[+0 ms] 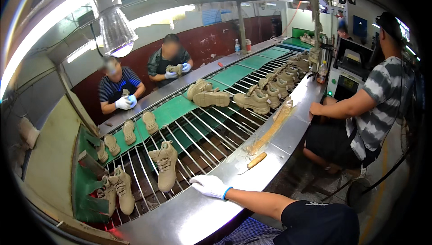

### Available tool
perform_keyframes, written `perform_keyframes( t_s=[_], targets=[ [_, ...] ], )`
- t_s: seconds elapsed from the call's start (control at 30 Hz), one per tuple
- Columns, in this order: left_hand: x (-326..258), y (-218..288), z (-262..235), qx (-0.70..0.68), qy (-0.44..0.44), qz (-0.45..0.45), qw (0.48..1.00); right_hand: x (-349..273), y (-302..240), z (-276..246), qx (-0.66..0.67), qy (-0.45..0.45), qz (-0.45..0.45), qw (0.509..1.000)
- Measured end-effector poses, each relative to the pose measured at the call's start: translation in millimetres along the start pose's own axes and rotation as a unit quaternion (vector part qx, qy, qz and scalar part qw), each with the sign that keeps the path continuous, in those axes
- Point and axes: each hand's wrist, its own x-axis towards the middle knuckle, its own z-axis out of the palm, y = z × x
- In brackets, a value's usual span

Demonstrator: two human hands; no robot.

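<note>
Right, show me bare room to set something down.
The near ledge is bare from the near gloved hand to its lower-left end, and right of the tool. The rods are bare between the lone shoe and the sole-out shoe. Crowded: the shoe row at upper right, the pair at lower left.

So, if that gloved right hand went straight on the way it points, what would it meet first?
The right hand would probably meet the nearest tan shoe on the metal bars, though depth is unclear.
</note>
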Motion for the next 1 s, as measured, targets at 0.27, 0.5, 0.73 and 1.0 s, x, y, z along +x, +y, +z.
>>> perform_keyframes(
  t_s=[0.27, 0.5, 0.73, 1.0],
  targets=[
    [-78, -48, -4, 0.017, 0.014, -0.114, 0.993, -21, -6, -10, 0.036, 0.082, 0.025, 0.996],
    [-206, -142, -6, 0.188, -0.188, -0.326, 0.907, 6, 33, 9, 0.088, 0.06, 0.024, 0.994],
    [-78, -51, -50, -0.163, 0.273, -0.223, 0.922, 25, 52, 4, -0.026, 0.15, -0.014, 0.988],
    [120, -11, -28, -0.259, 0.181, -0.064, 0.947, 14, 28, 6, -0.033, 0.117, -0.047, 0.992]
  ],
)
